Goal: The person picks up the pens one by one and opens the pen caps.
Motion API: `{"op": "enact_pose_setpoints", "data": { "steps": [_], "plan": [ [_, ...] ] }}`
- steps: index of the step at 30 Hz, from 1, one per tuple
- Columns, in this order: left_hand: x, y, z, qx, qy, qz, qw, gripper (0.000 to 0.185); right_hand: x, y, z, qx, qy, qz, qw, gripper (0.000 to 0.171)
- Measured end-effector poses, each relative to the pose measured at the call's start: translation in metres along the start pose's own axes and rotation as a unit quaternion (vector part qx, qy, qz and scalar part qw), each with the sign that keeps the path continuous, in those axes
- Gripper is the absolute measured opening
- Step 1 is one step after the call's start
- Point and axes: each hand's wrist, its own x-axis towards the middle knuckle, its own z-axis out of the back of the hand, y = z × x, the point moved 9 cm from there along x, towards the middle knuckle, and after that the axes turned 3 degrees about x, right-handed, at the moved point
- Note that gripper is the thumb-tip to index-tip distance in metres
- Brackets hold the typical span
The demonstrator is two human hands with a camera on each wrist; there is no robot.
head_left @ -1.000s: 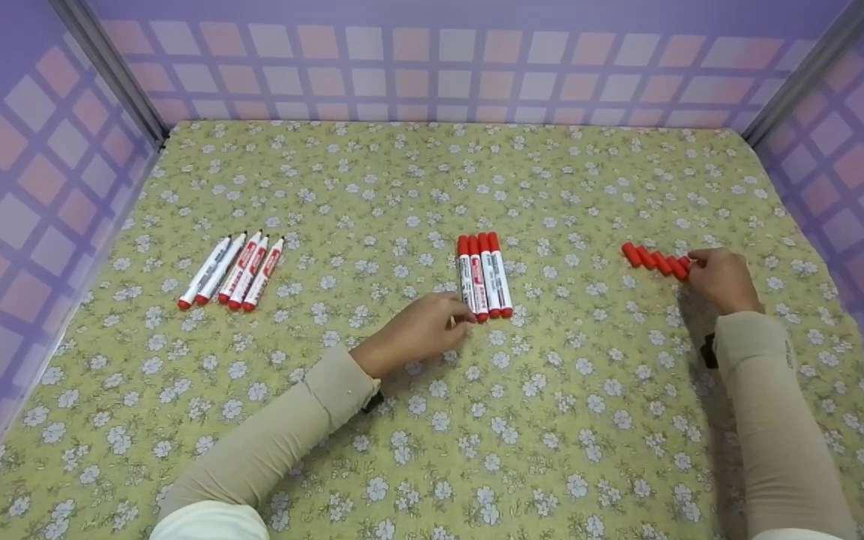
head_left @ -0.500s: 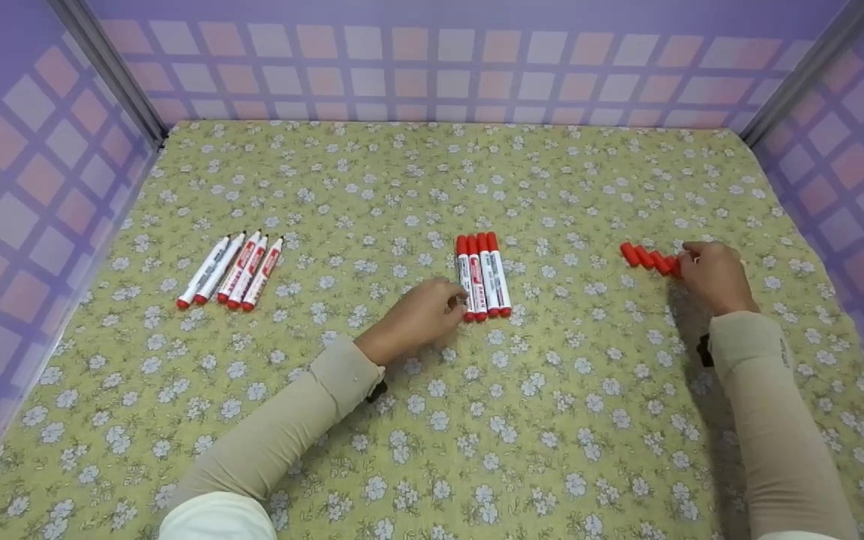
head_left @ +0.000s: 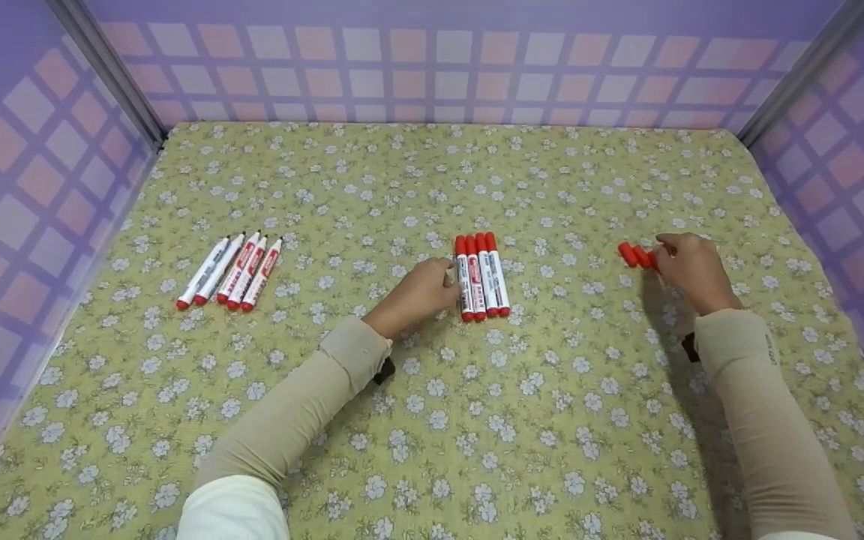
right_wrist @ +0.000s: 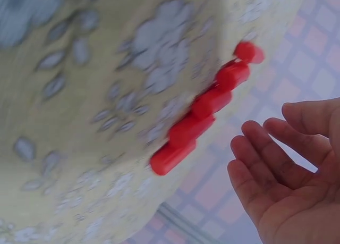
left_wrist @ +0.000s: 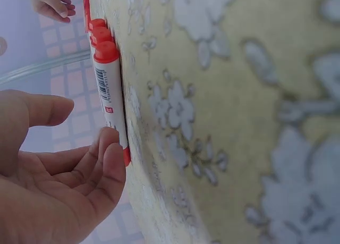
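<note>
Several capped red-and-white markers [head_left: 493, 277] lie side by side mid-table, caps pointing away from me. My left hand [head_left: 418, 294] is at the left side of this row. In the left wrist view its bent fingertips [left_wrist: 113, 161] come right up to the nearest marker [left_wrist: 110, 87], with the thumb apart. At the right, several red marker caps [head_left: 628, 254] lie in a slanting row, partly hidden in the head view by my right hand [head_left: 698, 274]. The right wrist view shows that hand's fingers [right_wrist: 255, 159] spread beside the caps [right_wrist: 191, 128], holding nothing.
Several uncapped markers [head_left: 211, 274] lie in a group on the left, dark tips pointing away. A flowered yellow-green cloth [head_left: 372, 180] covers the table. Purple checked panels [head_left: 432, 67] stand at the back and both sides, with grey corner posts [head_left: 113, 75].
My left hand has moved up and slightly away from me along the left side of the capped markers. The right hand has shifted left over the row of caps, hiding more of them.
</note>
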Motion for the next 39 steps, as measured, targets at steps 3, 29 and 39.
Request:
{"op": "enact_pose_setpoints", "data": {
  "steps": [3, 29, 39],
  "plan": [
    [0.006, 0.0, 0.0, -0.014, 0.003, 0.0, 0.9999, 0.033, 0.0, 0.01, -0.002, -0.004, -0.007, 0.018, 1.0, 0.042],
    [0.027, 0.011, -0.007, -0.149, 0.021, 0.058, 0.9869, 0.036, -0.005, 0.069, -0.027, -0.014, 0.013, 0.09, 0.996, 0.035],
    [0.033, 0.01, -0.001, -0.077, 0.01, 0.055, 0.9955, 0.034, -0.006, 0.071, -0.035, -0.021, 0.022, 0.1, 0.995, 0.035]
  ]
}}
